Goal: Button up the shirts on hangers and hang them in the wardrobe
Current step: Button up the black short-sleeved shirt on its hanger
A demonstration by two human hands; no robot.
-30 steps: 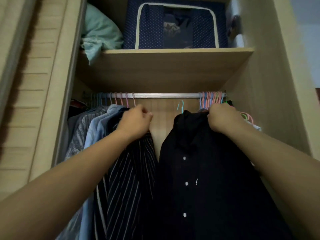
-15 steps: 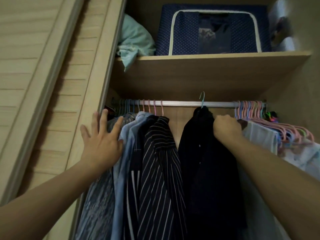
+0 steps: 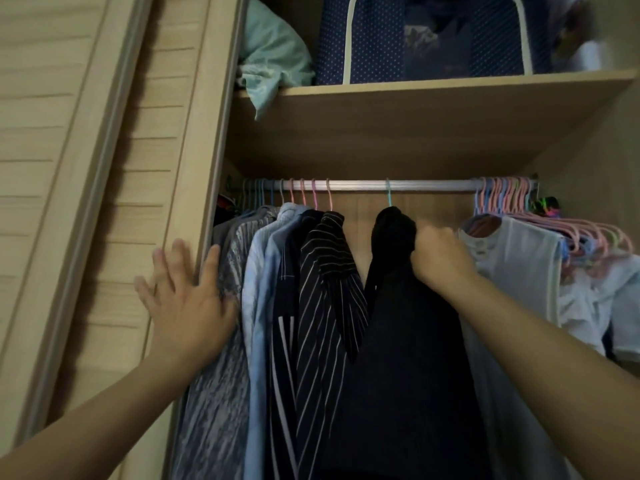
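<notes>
In front of me stands a light wooden wardrobe (image 3: 433,133), and its sliding door (image 3: 69,168) with horizontal slats is pushed to my left side. A metal rail (image 3: 363,185) runs under a wooden shelf (image 3: 450,86); on this shelf I see a dark blue storage box with small dots (image 3: 381,39) and, beside it on the left, a crumpled pale green cloth (image 3: 273,53). The light is dim, and the inside of the wardrobe is in shadow.
</notes>
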